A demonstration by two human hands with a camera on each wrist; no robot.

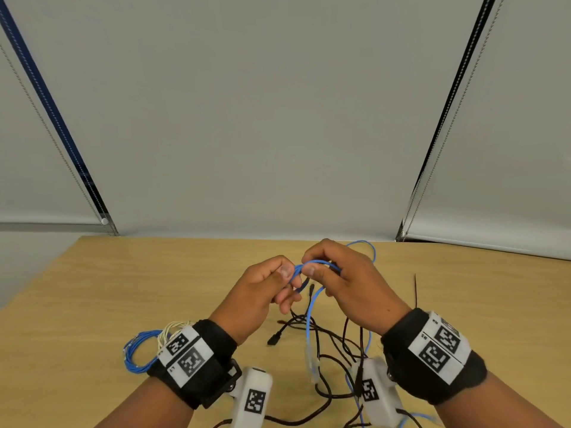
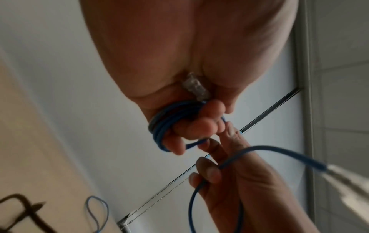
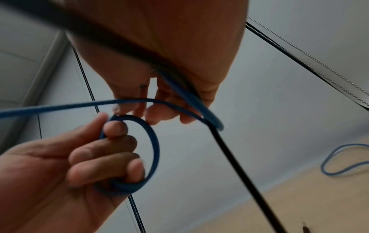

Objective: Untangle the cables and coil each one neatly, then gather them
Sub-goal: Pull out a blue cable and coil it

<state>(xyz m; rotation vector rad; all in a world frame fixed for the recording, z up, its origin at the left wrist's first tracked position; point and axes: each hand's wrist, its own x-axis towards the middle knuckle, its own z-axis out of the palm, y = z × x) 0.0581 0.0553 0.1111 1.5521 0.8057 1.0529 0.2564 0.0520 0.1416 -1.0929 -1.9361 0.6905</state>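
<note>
Both hands are raised above the wooden table (image 1: 154,282). My left hand (image 1: 265,285) grips a small coil of blue cable (image 2: 159,126) wound round its fingers (image 2: 191,129), with a clear plug (image 2: 196,87) tucked against the palm. My right hand (image 1: 343,282) pinches the same blue cable (image 1: 321,265) just beside the coil. From there the cable's free length (image 1: 309,322) hangs down into a tangle of black cables (image 1: 327,338) on the table. In the right wrist view the coil (image 3: 154,149) sits in the left hand (image 3: 89,157), below the right hand (image 3: 159,113).
A coiled bundle of thin blue and white wires (image 1: 139,353) lies on the table beside my left wrist. A blue loop (image 1: 367,251) lies behind my right hand. A black cable (image 3: 229,149) hangs across the right wrist view. Grey blinds (image 1: 278,118) rise behind the table.
</note>
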